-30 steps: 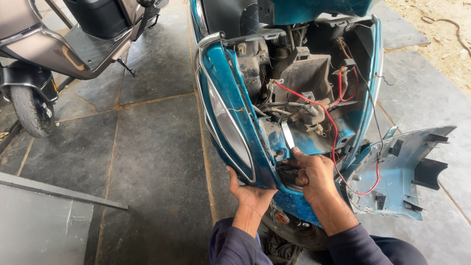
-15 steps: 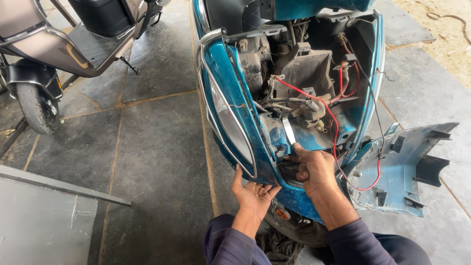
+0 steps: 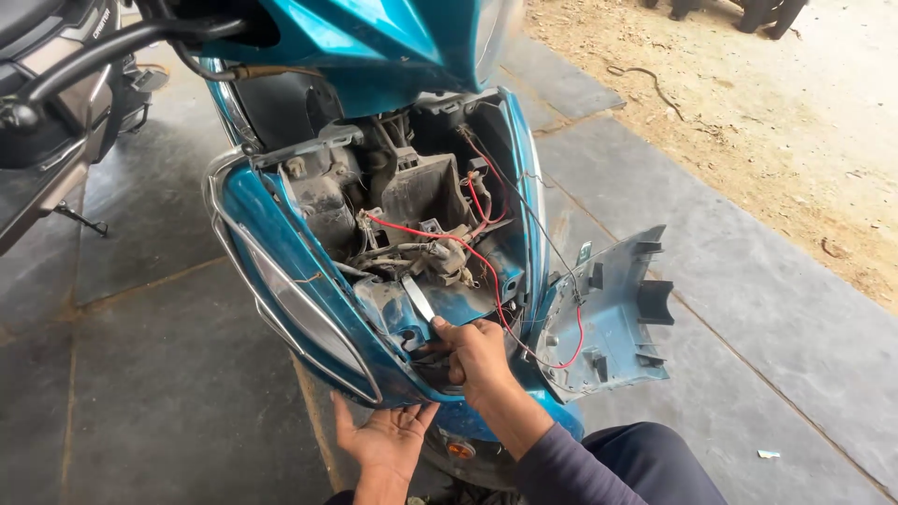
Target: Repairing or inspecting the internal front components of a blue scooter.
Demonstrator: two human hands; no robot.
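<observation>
A teal scooter [image 3: 281,243] stands with its front cover off, showing dusty parts and red wires [image 3: 468,252] inside. My right hand [image 3: 475,355] is closed around a flat metal tool [image 3: 419,299], a wrench or similar, whose tip points up into the open front. My left hand [image 3: 385,438] is palm up with fingers apart, under the lower edge of the left side panel, holding nothing. A detached grey-blue front panel [image 3: 608,323] leans against the scooter's right side, still joined by a red wire.
A second scooter [image 3: 56,84] stands at the upper left with its side stand [image 3: 79,220] on the dark stone slabs. Sandy ground [image 3: 748,122] lies to the right. A small white scrap [image 3: 767,454] lies on the slab.
The view swung left and upward, showing more of the scooter's top. My left hand dropped off the side panel and now lies palm up beneath it. My right hand kept its grip on the tool.
</observation>
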